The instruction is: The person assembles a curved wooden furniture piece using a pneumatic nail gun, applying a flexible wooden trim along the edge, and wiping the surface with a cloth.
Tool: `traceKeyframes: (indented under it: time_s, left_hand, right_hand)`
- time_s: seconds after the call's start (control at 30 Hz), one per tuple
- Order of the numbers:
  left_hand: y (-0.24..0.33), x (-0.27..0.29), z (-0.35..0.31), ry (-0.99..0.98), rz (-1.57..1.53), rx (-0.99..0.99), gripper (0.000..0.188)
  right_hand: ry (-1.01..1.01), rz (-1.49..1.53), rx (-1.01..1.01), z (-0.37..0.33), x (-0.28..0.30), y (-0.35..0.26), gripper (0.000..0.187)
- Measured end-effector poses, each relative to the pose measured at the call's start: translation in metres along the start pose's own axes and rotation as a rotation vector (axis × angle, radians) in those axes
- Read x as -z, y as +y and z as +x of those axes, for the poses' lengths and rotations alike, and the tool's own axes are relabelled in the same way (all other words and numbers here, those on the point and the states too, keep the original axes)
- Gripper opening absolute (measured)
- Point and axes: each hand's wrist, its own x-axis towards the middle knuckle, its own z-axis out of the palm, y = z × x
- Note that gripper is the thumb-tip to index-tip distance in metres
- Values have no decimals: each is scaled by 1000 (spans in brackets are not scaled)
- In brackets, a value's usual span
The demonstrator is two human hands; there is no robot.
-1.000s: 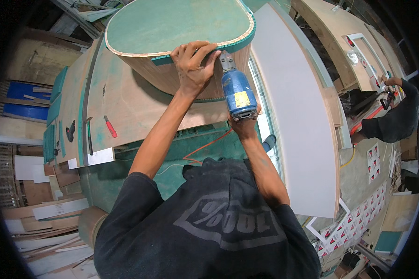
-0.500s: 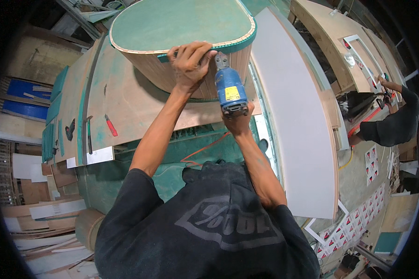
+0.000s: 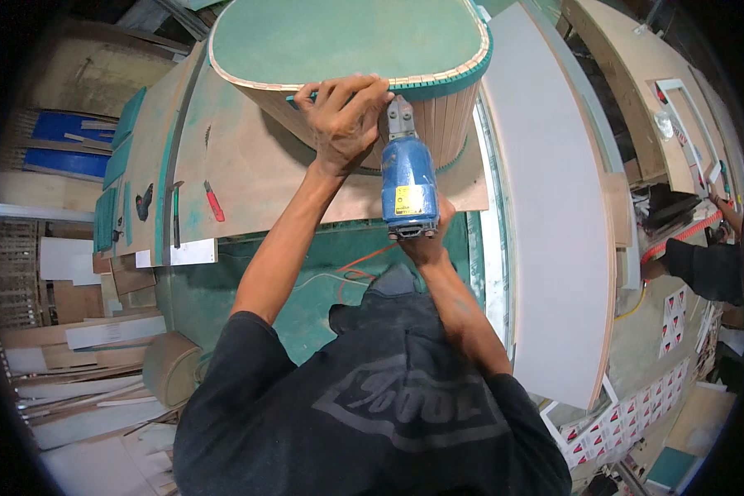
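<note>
A rounded cabinet-like piece with a green top and vertical wood slats stands before me. A slotted green strip runs along its upper rim. My left hand is closed over the near rim, its fingers bent on the strip, whose loose end pokes out to the left. In my right hand is a blue air nailer, gripped from below. Its metal nose is close against the strip beside my left fingertips; I cannot tell whether it touches. The body of the tool hides most of the right fingers.
The piece stands on a plywood bench. A red-handled knife, a hammer and a dark tool lie at left. Right is a long pale curved panel. An orange hose trails below. A co-worker's dark sleeve shows far right.
Both hands and the nailer have shifted a little left along the rim. The whole view has swung, and the co-worker at the right is now partly out of the picture.
</note>
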Motion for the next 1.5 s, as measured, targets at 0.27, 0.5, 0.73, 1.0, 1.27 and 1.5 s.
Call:
traceKeyframes:
  time_s: [0.27, 0.5, 0.73, 1.0, 1.27, 1.5]
  left_hand:
    - [-4, -12, -3, 58, -60, 8, 18]
    - [-15, -8, 2, 33, -103, -33, 16]
    - [-37, 2, -2, 41, -176, -81, 16]
    - [-48, -4, -8, 98, -228, -140, 19]
    - [-51, -9, -8, 98, -260, -147, 21]
    - [-51, -13, -7, 112, -272, -164, 18]
  right_hand:
    - [63, -145, 9, -2, -7, 2, 69]
    - [167, -174, -84, -12, -26, -4, 47]
    - [192, -434, 30, -9, -52, -18, 26]
    - [262, -429, 58, -21, -67, -7, 27]
    - [301, -330, -4, -12, -73, -18, 24]
    - [267, -450, 116, -15, -69, -12, 33]
